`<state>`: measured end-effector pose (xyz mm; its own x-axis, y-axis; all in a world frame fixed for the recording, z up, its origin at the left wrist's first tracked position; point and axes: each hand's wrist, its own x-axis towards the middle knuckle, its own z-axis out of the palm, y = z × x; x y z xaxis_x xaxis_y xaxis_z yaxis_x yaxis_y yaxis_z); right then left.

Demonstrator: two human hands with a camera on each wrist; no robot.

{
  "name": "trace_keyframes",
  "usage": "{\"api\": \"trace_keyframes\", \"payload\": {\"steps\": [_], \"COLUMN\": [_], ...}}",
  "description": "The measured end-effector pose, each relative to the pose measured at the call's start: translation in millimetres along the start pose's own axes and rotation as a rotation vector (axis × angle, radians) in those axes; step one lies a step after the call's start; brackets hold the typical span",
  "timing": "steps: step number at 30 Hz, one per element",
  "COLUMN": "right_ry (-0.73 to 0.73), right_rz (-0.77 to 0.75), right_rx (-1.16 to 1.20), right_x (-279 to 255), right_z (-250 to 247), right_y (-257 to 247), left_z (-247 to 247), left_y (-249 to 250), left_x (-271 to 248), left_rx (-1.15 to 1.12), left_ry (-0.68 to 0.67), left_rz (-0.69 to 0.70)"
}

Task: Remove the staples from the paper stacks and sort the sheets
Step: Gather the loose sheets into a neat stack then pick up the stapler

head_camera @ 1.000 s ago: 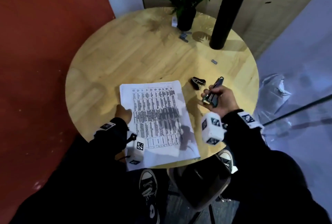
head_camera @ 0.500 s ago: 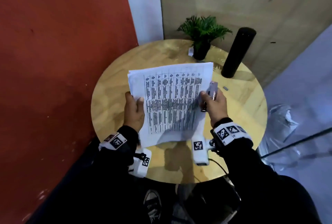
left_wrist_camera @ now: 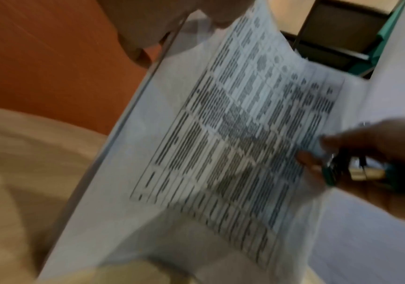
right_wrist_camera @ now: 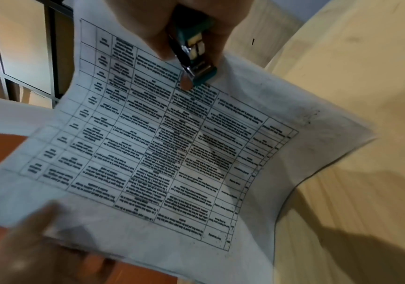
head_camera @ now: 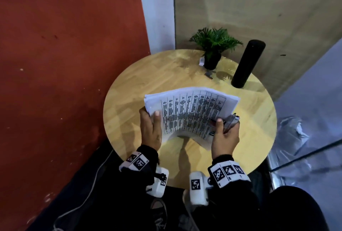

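Note:
A stack of printed sheets (head_camera: 190, 112) with a table of text is held in the air above the round wooden table (head_camera: 129, 110). My left hand (head_camera: 149, 130) grips its left edge, thumb on top. My right hand (head_camera: 224, 136) holds a teal and metal stapler (head_camera: 231, 121) and presses its thumb on the stack's right edge. The right wrist view shows the stapler (right_wrist_camera: 194, 57) lying in the palm against the paper (right_wrist_camera: 172, 153), which sags between the hands. In the left wrist view the sheets (left_wrist_camera: 233, 144) are blurred and the right hand (left_wrist_camera: 379, 159) holds the stapler (left_wrist_camera: 357, 171).
A small potted plant (head_camera: 212, 49) and a tall black cylinder (head_camera: 248, 64) stand at the table's far side, with small grey pieces (head_camera: 209, 74) near the pot. A red wall is on the left and a plastic bag (head_camera: 292, 138) lies on the floor to the right.
The stack lay flat on the table a second ago. Both hands have lifted it, and since half a second ago it has tilted flatter and bent between them.

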<state>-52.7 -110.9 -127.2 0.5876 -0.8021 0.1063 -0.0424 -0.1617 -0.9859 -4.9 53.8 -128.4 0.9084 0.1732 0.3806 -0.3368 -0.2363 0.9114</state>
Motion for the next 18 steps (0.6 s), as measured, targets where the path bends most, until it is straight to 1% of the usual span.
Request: {"api": "trace_keyframes", "payload": {"steps": [3,5,7,10,12,14,16,18], "right_ry": [-0.012,-0.026,-0.075,-0.195,-0.299,-0.379,-0.390,-0.361], "right_rz": [0.000,0.014,0.049,0.104,0.087,0.062,0.021,-0.007], "right_rx": [-0.005,0.001,0.040,0.253,0.398,0.468,0.470,0.430], "right_x": [1.9,2.9,7.2,21.0,33.6,45.0,51.9,54.2], "right_z": [-0.1,0.6,0.0,-8.1,-12.6,-14.1,-12.4,-10.0], "right_y": [-1.3,-1.2,-0.2,-8.2,-24.0,-39.1,-43.9,-41.0], "left_z": [-4.9,-1.7,2.2,4.3,4.1,3.3,-0.3,-8.0], "left_y": [18.8,29.2,32.5,30.4,30.4,33.0,35.4,36.7], "left_x": [15.6,19.8,22.7,27.7,29.8,30.1,30.1,30.4], "left_rx": [-0.078,-0.124,-0.133,-0.118,-0.126,-0.153,-0.211,-0.317], "left_ry": [0.088,0.122,0.132,0.128,0.114,0.102,0.081,0.050], "left_rz": [0.082,0.077,0.050,0.023,0.023,0.030,0.035,0.009]}}
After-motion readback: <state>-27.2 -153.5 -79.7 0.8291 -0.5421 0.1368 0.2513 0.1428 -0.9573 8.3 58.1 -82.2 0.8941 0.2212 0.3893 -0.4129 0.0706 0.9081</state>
